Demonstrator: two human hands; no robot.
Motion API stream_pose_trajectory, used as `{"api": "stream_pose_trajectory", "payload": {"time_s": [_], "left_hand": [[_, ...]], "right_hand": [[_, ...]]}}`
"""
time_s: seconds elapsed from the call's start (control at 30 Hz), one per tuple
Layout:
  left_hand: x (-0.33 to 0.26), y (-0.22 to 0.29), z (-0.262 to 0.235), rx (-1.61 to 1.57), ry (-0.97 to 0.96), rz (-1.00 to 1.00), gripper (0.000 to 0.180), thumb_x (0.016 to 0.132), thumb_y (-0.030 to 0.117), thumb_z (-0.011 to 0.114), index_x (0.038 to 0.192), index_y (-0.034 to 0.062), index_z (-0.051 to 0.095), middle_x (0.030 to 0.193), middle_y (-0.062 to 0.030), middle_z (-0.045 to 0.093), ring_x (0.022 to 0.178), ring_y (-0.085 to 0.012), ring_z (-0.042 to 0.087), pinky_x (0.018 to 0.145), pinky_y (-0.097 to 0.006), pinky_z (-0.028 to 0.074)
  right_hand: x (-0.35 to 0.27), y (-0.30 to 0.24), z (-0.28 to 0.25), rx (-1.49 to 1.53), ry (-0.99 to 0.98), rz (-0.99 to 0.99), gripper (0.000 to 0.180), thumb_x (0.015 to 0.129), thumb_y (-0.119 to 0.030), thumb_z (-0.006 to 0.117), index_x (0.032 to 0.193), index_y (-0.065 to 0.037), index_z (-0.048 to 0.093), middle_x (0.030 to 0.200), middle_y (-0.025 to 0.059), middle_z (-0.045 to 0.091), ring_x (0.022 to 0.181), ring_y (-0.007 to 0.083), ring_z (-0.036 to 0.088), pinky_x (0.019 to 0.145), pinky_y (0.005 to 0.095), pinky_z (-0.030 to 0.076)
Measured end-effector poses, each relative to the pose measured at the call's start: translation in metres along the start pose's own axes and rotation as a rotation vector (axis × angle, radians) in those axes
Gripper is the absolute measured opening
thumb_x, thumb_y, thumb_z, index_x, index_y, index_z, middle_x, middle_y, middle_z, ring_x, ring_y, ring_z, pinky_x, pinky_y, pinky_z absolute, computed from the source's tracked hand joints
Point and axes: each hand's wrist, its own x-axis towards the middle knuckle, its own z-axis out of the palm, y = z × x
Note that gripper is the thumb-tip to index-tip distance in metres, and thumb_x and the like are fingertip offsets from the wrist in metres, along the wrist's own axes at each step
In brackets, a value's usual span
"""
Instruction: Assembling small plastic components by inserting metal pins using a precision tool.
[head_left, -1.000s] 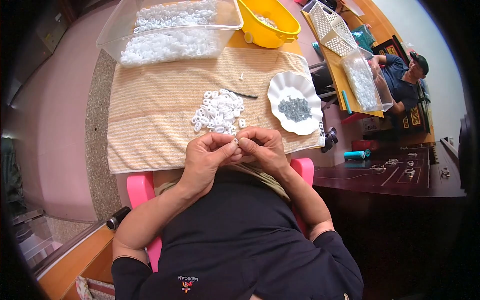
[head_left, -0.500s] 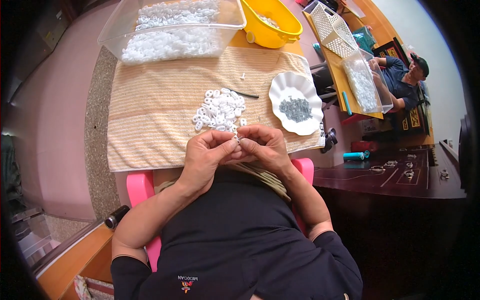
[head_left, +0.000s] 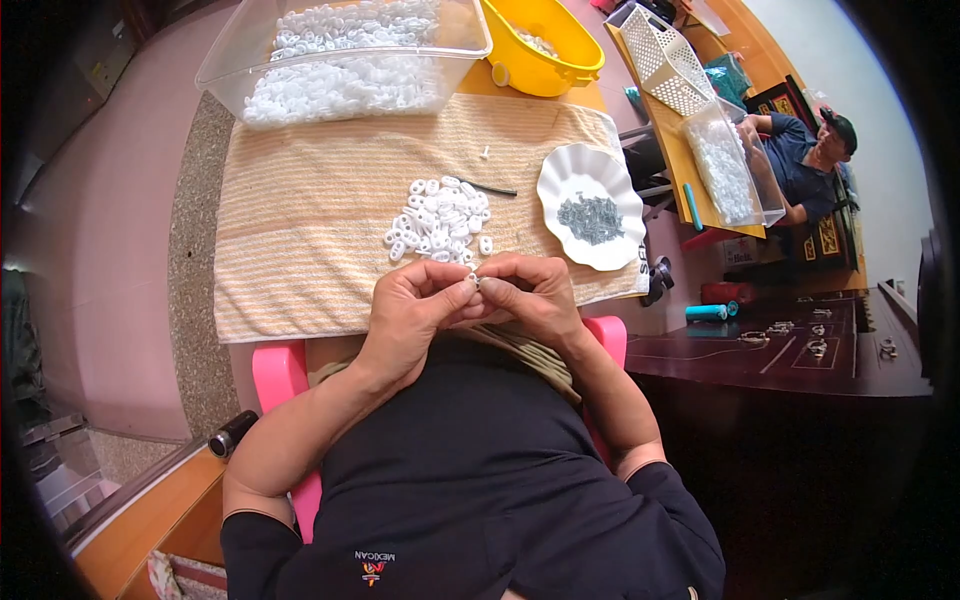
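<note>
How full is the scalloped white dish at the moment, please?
Partly filled: the scalloped white dish holds a patch of small grey pieces, with bare white surface showing all around them.

Two clear bins [head_left: 465, 68] [head_left: 770, 202] counted, one scalloped plate [head_left: 588, 172], one yellow tub [head_left: 545, 78], one dark stick [head_left: 490, 189], heaped white pieces [head_left: 440, 217] uncountable

The towel [head_left: 300, 240] is showing cream and peach stripes, while the oval pieces [head_left: 440, 218] and the plate [head_left: 556, 178] are gleaming white around a black strip [head_left: 490, 188] and slate-grey bits [head_left: 592, 218]. The tub [head_left: 530, 60] is glowing yellow, the chair [head_left: 277, 378] is showing bright pink, and the near-black shirt [head_left: 450, 450] is carrying a multicoloured emblem [head_left: 372, 573].
</note>
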Motion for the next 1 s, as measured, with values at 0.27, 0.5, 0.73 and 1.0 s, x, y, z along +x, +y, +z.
{"api": "stream_pose_trajectory", "payload": {"time_s": [0.27, 0.5, 0.73, 1.0], "left_hand": [[0.0, 0.001, 0.001, 0.019, -0.01, -0.018, 0.015, 0.09, 0.007, 0.064, 0.1, -0.0036, 0.063, 0.088, -0.0088, 0.067, 0.076, -0.0127, 0.066, 0.073, -0.024, 0.057], [0.0, 0.0, 0.001, 0.014, -0.019, -0.019, 0.016, 0.09, 0.007, 0.064, 0.1, -0.0036, 0.063, 0.087, -0.0082, 0.067, 0.076, -0.0118, 0.065, 0.073, -0.024, 0.056], [0.0, 0.001, -0.001, 0.012, 0.011, -0.034, 0.014, 0.089, 0.004, 0.064, 0.102, -0.0012, 0.062, 0.088, -0.0082, 0.067, 0.078, -0.0142, 0.066, 0.074, -0.027, 0.057], [0.001, -0.001, -0.002, -0.022, 0.064, -0.019, 0.013, 0.088, 0.002, 0.064, 0.1, -0.0005, 0.061, 0.09, -0.0074, 0.064, 0.081, -0.0149, 0.065, 0.076, -0.029, 0.058]], "right_hand": [[-0.001, -0.002, 0.001, 0.101, 0.005, 0.09, 0.013, 0.09, -0.004, 0.062, 0.096, 0.007, 0.065, 0.089, 0.0067, 0.066, 0.075, 0.01, 0.063, 0.066, 0.0224, 0.054], [0.0, -0.006, 0.001, 0.124, -0.02, 0.111, 0.016, 0.092, -0.008, 0.061, 0.098, 0.006, 0.064, 0.083, 0.0075, 0.067, 0.072, 0.0122, 0.066, 0.065, 0.0239, 0.057], [0.0, -0.011, -0.008, -0.017, 0.107, 0.092, 0.012, 0.09, -0.003, 0.062, 0.096, 0.006, 0.066, 0.083, 0.0035, 0.064, 0.07, 0.0084, 0.061, 0.059, 0.0222, 0.05], [0.016, 0.002, -0.012, -0.959, 0.226, -0.283, 0.012, 0.083, -0.01, 0.068, 0.092, -0.002, 0.068, 0.08, 0.0102, 0.063, 0.066, 0.0222, 0.062, 0.058, 0.0329, 0.047]]}}
